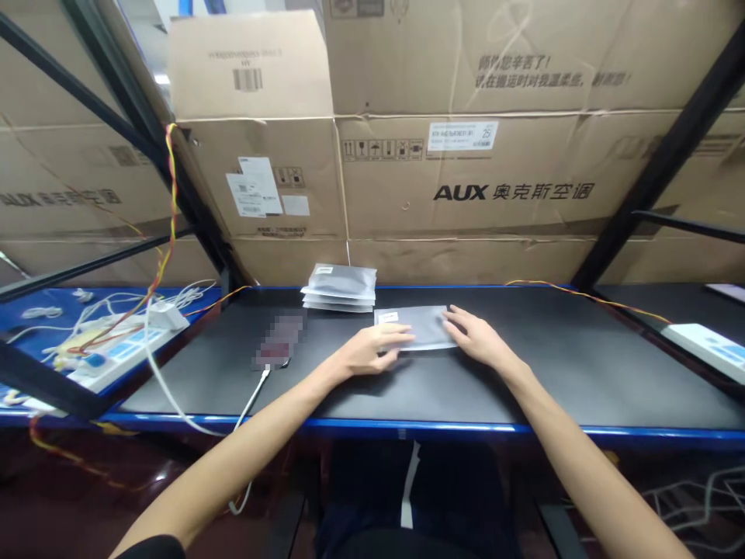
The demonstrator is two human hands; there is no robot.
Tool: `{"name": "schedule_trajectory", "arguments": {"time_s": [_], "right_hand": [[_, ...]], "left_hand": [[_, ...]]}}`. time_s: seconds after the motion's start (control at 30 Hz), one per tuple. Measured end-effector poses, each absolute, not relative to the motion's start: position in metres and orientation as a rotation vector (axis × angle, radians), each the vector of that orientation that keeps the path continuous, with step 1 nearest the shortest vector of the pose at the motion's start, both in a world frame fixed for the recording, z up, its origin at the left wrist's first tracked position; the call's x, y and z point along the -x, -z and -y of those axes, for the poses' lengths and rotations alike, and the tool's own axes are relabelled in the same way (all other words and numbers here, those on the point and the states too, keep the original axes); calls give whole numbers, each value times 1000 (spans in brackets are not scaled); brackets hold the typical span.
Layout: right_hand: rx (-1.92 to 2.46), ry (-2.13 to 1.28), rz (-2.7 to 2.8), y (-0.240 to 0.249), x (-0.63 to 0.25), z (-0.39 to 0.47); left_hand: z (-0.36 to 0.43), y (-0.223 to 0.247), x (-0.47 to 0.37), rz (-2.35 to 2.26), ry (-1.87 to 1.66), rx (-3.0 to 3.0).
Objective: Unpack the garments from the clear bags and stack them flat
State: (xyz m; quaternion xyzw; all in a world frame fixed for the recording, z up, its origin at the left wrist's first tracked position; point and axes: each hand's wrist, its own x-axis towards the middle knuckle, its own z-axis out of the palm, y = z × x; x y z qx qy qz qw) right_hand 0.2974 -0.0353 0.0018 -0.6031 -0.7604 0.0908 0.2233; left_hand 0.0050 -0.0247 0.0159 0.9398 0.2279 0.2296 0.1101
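A flat grey-white plastic pouch (pixel 429 328) with a small white label at its upper left lies on the dark tabletop in front of me. My left hand (pixel 372 349) is at its left end, fingers stretched over the edge and thumb held apart from them. At the right end, my right hand (pixel 478 338) touches the pouch with extended fingers. Neither hand is closed around it. Behind and to the left sits a stack of similar pouches (pixel 341 283), the top one also labelled.
A phone-like object (pixel 279 341), blurred out, lies at left with a white cable (pixel 251 400) plugged in. Power strips (pixel 125 349) and tangled wires occupy the far left; another strip (pixel 710 345) is at right. Cardboard (pixel 466 210) walls the back between black metal posts (pixel 657 147).
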Motion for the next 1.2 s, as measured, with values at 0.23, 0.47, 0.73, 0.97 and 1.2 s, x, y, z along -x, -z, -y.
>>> {"name": "schedule_trajectory", "arguments": {"time_s": [0.23, 0.47, 0.73, 0.97, 1.2], "right_hand": [[1791, -276, 2224, 4, -301, 33], [1771, -143, 2229, 8, -309, 26], [1098, -34, 2352, 2, -258, 50], [726, 455, 2336, 11, -232, 56], [662, 694, 2261, 12, -230, 58]], "left_hand": [[-5, -17, 36, -799, -734, -2728], [-11, -2, 29, -864, -780, -2846], [6, 5, 7, -837, -913, -2863], [7, 16, -7, -714, -1096, -2832], [3, 17, -6, -619, -1074, -2825]]}}
